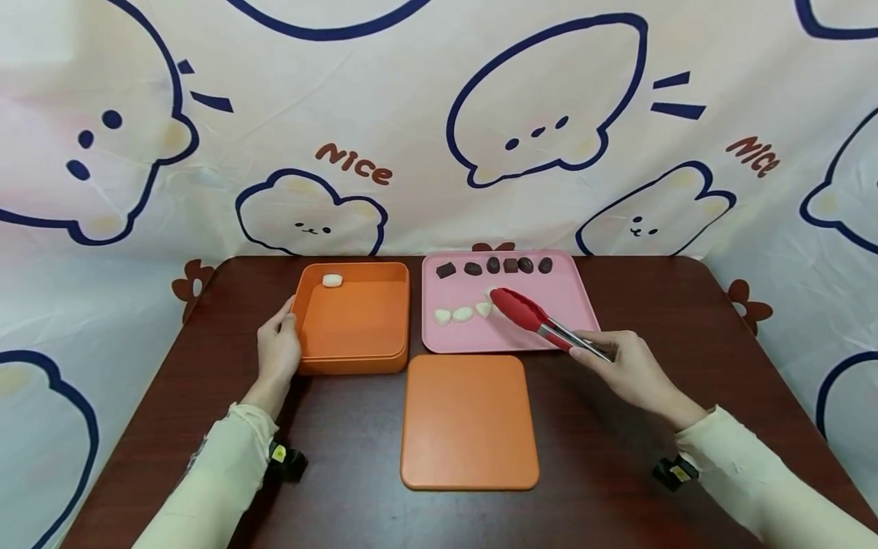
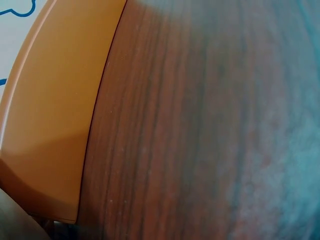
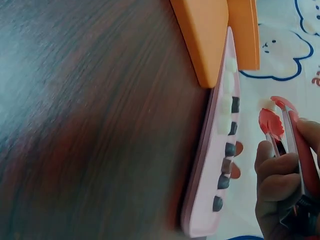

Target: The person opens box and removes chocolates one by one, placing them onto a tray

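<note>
My right hand [image 1: 631, 370] holds a pair of red-tipped metal tongs [image 1: 524, 311] over the pink tray [image 1: 569, 305]. Between the tong tips is a small white candy-like piece [image 3: 267, 104], raised above the tray in the right wrist view. A few more white pieces [image 1: 463, 313] lie in a row on the tray, below a row of several dark chocolates [image 1: 473, 268]. At the left, my left hand [image 1: 279, 347] grips the left side of a square orange box [image 1: 357, 324]. One white piece [image 1: 332, 280] lies inside the box, near its far left corner.
A flat orange lid [image 1: 469, 423] lies on the dark wooden table [image 1: 343, 457], in front of the tray and box. Behind the table hangs a pale cloth [image 1: 411, 130] with cartoon outlines.
</note>
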Motion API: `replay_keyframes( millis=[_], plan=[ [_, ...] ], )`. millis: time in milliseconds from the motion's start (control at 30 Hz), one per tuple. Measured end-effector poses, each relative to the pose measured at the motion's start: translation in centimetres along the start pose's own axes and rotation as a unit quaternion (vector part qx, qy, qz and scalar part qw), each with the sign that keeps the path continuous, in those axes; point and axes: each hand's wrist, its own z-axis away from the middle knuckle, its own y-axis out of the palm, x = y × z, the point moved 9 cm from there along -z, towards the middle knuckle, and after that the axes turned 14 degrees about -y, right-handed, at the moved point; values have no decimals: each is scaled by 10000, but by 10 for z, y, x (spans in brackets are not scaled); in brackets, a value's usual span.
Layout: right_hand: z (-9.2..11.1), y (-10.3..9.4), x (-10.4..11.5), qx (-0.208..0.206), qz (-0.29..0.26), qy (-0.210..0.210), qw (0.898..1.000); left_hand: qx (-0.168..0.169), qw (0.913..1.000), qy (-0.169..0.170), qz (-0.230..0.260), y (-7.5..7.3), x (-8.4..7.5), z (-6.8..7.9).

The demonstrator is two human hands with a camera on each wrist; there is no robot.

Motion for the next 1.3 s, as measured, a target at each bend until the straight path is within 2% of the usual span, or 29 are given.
replay_keyframes(
  millis=[300, 800, 1133, 1300],
  plan=[
    [13, -10, -21, 135, -401, 339, 9985, 3, 10000, -34, -23, 0, 0, 0],
    [30, -4, -55, 586, -1220, 1048, 9852, -63, 9999, 0, -133, -1, -1, 0],
    [30, -4, -63, 833, -1342, 1373, 9778, 48, 9999, -19, -103, 0, -1, 0],
    [30, -8, -63, 834, -1112, 1379, 9806, 65, 9998, -49, -185, 0, 0, 1]
  ],
)
